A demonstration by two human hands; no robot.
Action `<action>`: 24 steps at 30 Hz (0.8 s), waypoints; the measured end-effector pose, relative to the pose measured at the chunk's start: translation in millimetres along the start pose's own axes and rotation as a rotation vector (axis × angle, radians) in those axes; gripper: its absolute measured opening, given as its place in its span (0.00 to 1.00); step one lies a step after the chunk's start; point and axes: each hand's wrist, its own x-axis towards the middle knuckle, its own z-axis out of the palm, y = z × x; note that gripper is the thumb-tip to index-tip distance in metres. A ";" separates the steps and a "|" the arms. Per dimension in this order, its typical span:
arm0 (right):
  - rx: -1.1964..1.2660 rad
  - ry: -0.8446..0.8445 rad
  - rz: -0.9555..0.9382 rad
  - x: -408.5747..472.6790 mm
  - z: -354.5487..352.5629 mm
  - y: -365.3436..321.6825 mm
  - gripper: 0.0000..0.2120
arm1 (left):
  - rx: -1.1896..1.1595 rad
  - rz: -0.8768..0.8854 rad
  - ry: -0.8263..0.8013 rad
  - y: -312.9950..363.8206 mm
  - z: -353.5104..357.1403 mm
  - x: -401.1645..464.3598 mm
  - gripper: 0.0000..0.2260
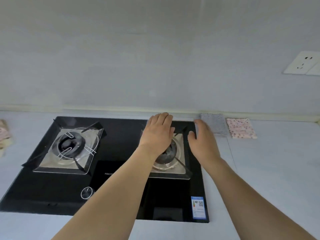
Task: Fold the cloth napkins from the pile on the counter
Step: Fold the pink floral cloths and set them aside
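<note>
Both hands are held flat, fingers released, over the stove: left hand, right hand just beside the grey folded napkin.

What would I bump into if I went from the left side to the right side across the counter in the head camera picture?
Pile of napkins → left burner → left hand → right hand → folded grey napkin → folded pink napkin. Both hands are open, holding nothing.
</note>
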 end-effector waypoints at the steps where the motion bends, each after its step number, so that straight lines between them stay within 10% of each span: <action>1: -0.002 -0.002 -0.008 -7.5 7.6 -15.2 0.22 | 0.009 -0.011 0.001 -16.7 -11.5 -6.5 0.19; 24: -0.005 -0.188 -0.166 -35.7 184.2 -297.8 0.23 | -0.064 -0.215 0.057 -315.4 -151.9 -120.6 0.19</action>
